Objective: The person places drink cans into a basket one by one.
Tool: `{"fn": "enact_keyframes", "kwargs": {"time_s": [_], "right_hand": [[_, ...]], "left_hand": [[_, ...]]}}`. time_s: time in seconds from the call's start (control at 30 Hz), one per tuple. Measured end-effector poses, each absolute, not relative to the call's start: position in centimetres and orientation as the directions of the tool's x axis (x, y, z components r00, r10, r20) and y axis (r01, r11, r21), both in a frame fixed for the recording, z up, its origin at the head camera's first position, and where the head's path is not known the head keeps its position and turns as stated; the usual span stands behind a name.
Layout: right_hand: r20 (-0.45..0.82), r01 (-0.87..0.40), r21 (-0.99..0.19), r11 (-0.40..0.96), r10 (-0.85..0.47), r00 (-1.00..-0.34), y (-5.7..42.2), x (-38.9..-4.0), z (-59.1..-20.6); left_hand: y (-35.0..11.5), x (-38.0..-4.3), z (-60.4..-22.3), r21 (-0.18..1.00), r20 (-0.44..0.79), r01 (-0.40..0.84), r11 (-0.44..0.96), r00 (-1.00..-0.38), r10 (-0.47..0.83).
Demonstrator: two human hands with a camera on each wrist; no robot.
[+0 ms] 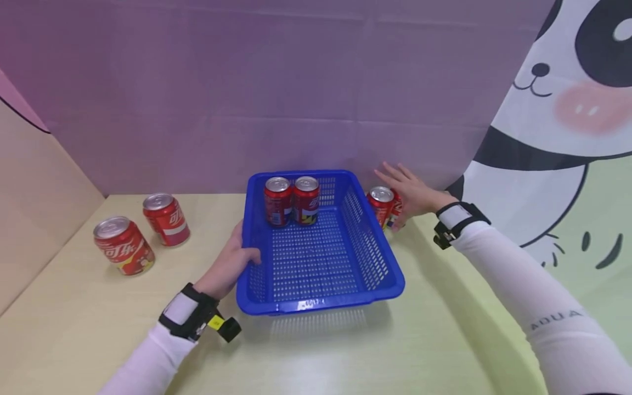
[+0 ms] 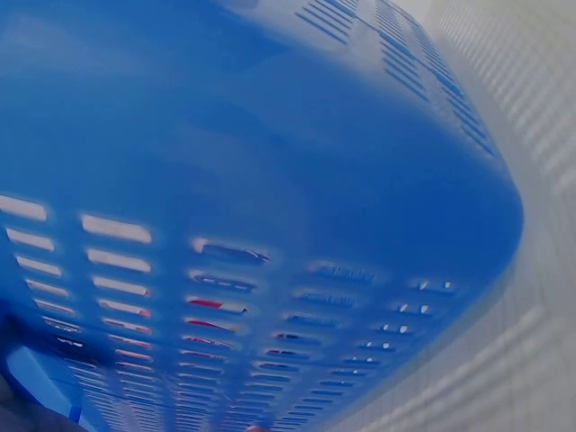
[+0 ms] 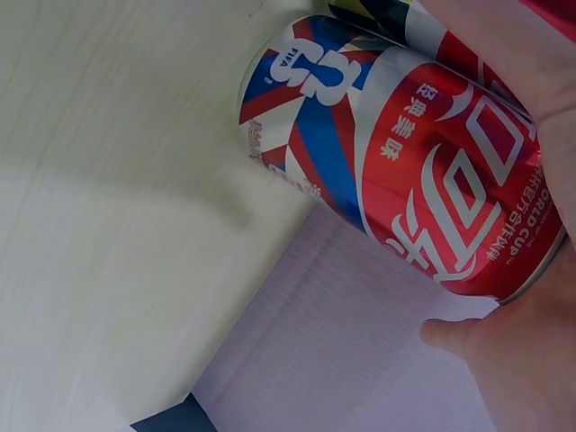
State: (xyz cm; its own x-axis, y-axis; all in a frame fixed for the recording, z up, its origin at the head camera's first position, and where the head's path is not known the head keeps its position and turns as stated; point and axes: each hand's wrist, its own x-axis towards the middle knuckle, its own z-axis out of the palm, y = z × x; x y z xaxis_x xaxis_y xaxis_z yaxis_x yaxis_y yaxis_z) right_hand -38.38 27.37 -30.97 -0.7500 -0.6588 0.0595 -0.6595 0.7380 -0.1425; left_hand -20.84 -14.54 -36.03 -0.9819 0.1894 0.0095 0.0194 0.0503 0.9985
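My left hand [image 1: 229,263] grips the left rim of a blue plastic basket [image 1: 380,263], thumb over the edge. Two red cola cans, one on the left [image 1: 278,204] and one beside it [image 1: 306,203], stand at the basket's far end. To the right of the basket, my right hand [image 1: 415,193] reaches around two more cans with its fingers spread. The nearer cola can [image 1: 379,206] hides part of the other cola can [image 1: 396,207]. In the right wrist view, a cola can [image 3: 441,171] lies between thumb and fingers, right at the palm. Basket mesh [image 2: 270,180] fills the left wrist view.
Two more cola cans, one in front [image 1: 124,246] and one behind [image 1: 167,220], stand on the light wooden table [image 1: 59,329] at the left. A purple cloth backdrop [image 1: 222,99] rises along the back edge. At the right hangs a panda-print cloth [image 1: 558,181].
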Motion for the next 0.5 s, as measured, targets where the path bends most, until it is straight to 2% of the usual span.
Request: {"fn": "enact_keyframes", "kwargs": {"time_s": [0.3, 0.5], "right_hand": [[0.041, -0.645, -0.204, 0.737, -0.652, -0.757, 27.0, -38.5, -31.4], [0.068, -0.658, -0.158, 0.736, -0.657, -0.751, 26.7, -39.4, -31.5]], "left_hand": [[-14.6, -20.7, -36.1, 0.999, 0.025, 0.033, 0.041, -0.981, 0.194], [-14.6, -20.7, -36.0, 0.998, 0.028, 0.037, 0.042, -0.981, 0.194]]}}
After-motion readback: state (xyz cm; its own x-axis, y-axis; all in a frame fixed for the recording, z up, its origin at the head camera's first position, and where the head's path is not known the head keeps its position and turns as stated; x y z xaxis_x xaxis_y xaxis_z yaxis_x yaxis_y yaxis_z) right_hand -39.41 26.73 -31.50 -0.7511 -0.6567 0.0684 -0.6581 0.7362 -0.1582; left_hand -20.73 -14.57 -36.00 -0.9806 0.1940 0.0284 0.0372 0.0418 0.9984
